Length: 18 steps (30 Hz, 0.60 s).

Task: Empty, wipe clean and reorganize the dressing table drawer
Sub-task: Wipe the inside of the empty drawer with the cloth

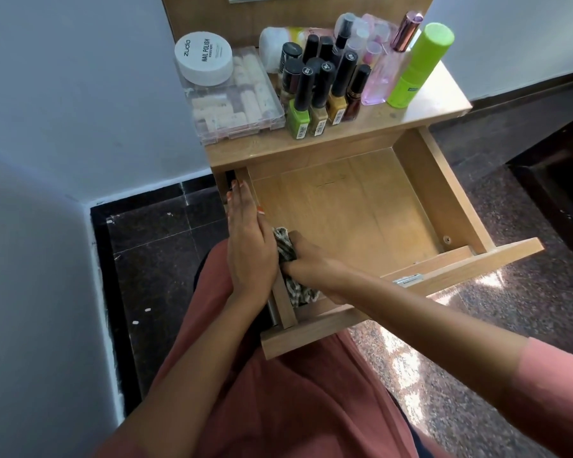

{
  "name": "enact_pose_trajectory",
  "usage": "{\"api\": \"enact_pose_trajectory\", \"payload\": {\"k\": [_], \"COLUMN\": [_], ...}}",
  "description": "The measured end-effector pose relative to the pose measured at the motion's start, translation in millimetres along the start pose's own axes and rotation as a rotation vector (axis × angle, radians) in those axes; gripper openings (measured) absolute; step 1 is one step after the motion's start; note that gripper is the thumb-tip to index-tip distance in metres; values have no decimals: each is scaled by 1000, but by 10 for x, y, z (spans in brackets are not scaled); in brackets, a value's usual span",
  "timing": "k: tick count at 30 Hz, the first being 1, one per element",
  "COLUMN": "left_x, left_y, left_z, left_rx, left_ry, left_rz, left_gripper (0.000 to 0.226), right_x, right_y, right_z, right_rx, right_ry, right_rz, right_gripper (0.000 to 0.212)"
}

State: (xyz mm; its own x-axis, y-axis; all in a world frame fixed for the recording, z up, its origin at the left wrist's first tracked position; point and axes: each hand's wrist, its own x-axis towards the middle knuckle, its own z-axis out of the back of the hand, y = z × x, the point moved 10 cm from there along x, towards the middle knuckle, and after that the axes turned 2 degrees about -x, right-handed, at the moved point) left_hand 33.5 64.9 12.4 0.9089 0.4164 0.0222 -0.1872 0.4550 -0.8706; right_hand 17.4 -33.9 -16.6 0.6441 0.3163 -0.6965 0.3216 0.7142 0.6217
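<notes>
The wooden drawer (440, 200) of the dressing table is pulled out, and its bare floor holds nothing but my right hand and a cloth. My right hand (306, 259) grips a checked cloth (286, 249) and holds it against the inside of the drawer's left wall, near the front corner. My left hand (248, 246) lies flat along the top and outer face of that left wall, fingers straight and pointing toward the table.
On the table top (437, 104) stand several nail polish bottles (318, 94), a green spray can (417, 67), a pink bottle (381, 77), a clear plastic box (235, 100) and a white round tub (202, 57). A white wall is at the left, dark stone floor around.
</notes>
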Motion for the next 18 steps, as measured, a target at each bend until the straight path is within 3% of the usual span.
{"api": "enact_pose_trajectory", "payload": {"k": [10,15,18], "left_x": [-1,-3,-8], "left_y": [-39,-75,-61], "left_z": [3,-1,-1], "left_rx": [164,191,184], "left_ry": [13,14,15], "left_rz": [-11,-35,-16], "left_gripper": [50,49,49], "right_x": [-160,-172,-177], "right_y": [54,314,232], "right_z": [249,423,236], "right_rx": [7,-714,-896], "right_ry": [167,68,143], "right_rz": [-12,162,150], "right_gripper": [32,36,44]}}
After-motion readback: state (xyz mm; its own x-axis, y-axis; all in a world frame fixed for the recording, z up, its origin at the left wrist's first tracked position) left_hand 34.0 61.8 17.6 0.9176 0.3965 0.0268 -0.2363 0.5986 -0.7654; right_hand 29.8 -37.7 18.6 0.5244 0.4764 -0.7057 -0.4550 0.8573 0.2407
